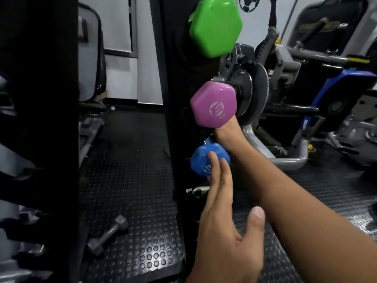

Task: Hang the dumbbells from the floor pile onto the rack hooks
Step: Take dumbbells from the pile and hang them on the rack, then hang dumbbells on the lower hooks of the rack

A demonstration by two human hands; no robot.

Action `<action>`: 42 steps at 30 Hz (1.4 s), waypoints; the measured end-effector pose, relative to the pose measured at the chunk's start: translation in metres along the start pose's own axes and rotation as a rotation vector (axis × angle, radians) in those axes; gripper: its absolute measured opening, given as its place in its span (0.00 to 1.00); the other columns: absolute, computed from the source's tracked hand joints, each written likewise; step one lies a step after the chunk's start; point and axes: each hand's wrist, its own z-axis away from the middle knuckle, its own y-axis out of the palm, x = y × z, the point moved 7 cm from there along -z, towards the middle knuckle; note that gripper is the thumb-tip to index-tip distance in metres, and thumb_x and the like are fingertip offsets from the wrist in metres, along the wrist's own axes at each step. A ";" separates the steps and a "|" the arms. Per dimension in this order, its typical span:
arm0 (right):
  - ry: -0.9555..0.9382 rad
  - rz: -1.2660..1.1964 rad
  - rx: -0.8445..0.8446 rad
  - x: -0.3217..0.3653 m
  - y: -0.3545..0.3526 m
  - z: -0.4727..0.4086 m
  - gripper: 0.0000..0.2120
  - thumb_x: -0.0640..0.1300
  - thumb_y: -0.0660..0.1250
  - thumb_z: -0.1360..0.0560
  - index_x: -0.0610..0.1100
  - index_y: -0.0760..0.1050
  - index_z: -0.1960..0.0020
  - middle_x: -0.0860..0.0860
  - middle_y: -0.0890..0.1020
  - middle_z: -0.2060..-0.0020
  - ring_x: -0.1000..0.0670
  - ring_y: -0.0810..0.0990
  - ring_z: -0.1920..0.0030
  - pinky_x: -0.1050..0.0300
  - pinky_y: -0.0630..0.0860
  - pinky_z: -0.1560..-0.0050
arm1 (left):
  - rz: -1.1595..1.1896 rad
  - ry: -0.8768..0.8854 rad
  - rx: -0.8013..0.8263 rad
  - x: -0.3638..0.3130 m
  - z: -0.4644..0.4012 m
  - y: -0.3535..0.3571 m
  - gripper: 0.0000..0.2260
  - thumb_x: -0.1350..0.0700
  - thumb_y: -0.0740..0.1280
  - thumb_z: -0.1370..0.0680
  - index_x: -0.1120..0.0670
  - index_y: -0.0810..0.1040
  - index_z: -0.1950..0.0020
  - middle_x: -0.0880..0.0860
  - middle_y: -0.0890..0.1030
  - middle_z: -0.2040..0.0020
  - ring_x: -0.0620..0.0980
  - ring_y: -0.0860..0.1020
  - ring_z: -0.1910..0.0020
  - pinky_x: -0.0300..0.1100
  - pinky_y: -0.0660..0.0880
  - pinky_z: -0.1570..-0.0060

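Three dumbbells hang one above another on the black rack post (173, 94): green (216, 27) at the top, purple (214, 104) in the middle, blue (204, 162) lowest. My right hand (225, 133) reaches up behind the purple dumbbell's head and holds it by the handle; its fingers are hidden. My left hand (220, 201) stretches forward with straight fingers, the fingertips touching the blue dumbbell's front face. A grey dumbbell (108, 235) lies on the floor mat at the lower left.
A bare metal hook (196, 189) sticks out of the post below the blue dumbbell. A weight machine with round plates (255, 88) stands just behind the rack on the right. Another dark upright (40, 119) fills the left. Studded rubber matting (132, 180) covers the floor.
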 end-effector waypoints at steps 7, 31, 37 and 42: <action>0.288 -0.171 0.199 -0.018 0.009 -0.003 0.16 0.34 0.61 0.18 0.46 0.76 0.61 0.52 0.80 0.71 0.54 0.78 0.70 0.60 0.75 0.67 | -0.056 0.013 -0.041 0.004 0.006 -0.011 0.39 0.67 0.69 0.22 0.48 0.56 0.17 0.34 0.50 0.18 0.37 0.53 0.19 0.34 0.56 0.24; 0.138 0.414 0.148 -0.022 -0.030 0.218 0.21 0.54 0.65 0.16 0.53 0.72 0.24 0.63 0.79 0.38 0.78 0.74 0.46 0.80 0.69 0.45 | -0.545 -0.029 0.211 0.034 0.042 -0.044 0.27 0.54 0.66 0.16 0.52 0.63 0.18 0.46 0.60 0.17 0.42 0.57 0.19 0.40 0.58 0.21; 0.234 0.427 0.155 -0.050 -0.007 0.267 0.23 0.56 0.66 0.17 0.51 0.71 0.23 0.53 0.80 0.33 0.53 0.79 0.34 0.53 0.76 0.33 | -0.680 -0.115 0.347 0.081 0.089 -0.066 0.28 0.52 0.69 0.19 0.53 0.66 0.19 0.54 0.66 0.19 0.51 0.63 0.20 0.51 0.64 0.23; 0.387 0.419 0.158 -0.102 0.020 0.312 0.25 0.54 0.68 0.18 0.49 0.72 0.24 0.50 0.80 0.32 0.49 0.78 0.32 0.47 0.75 0.31 | -0.782 -0.288 0.452 0.130 0.127 -0.097 0.33 0.48 0.71 0.20 0.49 0.63 0.18 0.52 0.64 0.19 0.50 0.62 0.20 0.52 0.64 0.23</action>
